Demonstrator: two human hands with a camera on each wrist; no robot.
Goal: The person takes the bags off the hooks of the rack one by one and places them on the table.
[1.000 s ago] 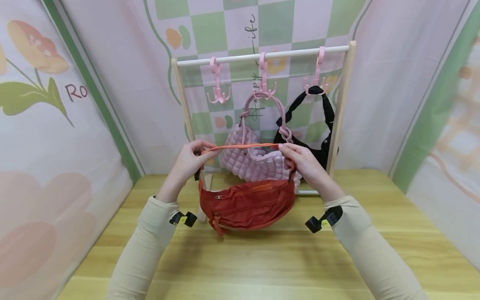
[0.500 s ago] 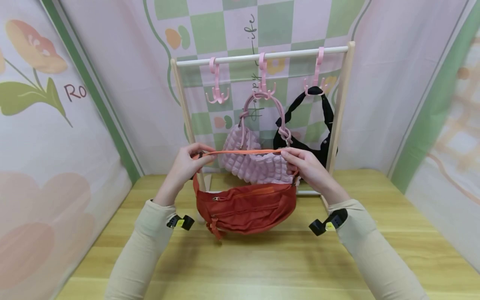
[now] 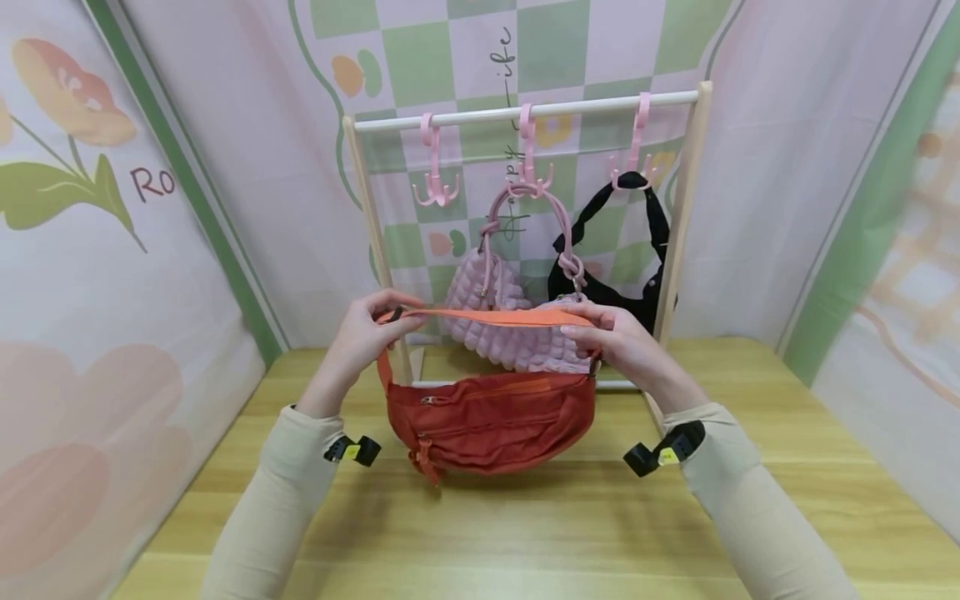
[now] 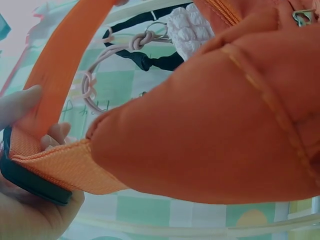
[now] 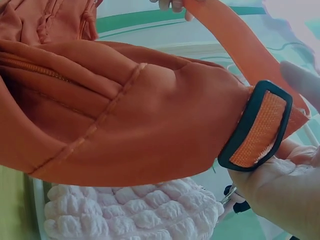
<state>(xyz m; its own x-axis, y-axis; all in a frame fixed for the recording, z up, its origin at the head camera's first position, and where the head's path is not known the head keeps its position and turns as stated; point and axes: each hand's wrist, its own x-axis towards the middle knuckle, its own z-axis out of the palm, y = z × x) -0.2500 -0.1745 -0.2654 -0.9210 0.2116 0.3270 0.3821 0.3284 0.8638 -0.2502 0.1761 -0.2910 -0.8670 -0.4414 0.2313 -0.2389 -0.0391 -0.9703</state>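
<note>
A red-orange waist bag (image 3: 491,425) hangs in the air above the table, held up by its orange strap (image 3: 495,317). My left hand (image 3: 369,333) pinches the strap's left end beside a black buckle (image 4: 35,182). At the other end my right hand (image 3: 622,342) grips the strap between thumb and fingers, close to another black buckle (image 5: 255,125). Between the hands the strap runs nearly level. Behind it hangs a pink puffy bag (image 3: 517,346), partly hidden by the strap and the red-orange bag.
A rack with wooden posts and a white bar (image 3: 480,116) stands at the back of the wooden table (image 3: 487,542). From it hang pink hooks; the left hook (image 3: 435,179) bears no bag. A black bag (image 3: 651,308) hangs from the right hook (image 3: 636,142).
Both hands have come down and moved slightly apart, lowering the waist bag a little toward me. The strap has turned so its flat side shows more.
</note>
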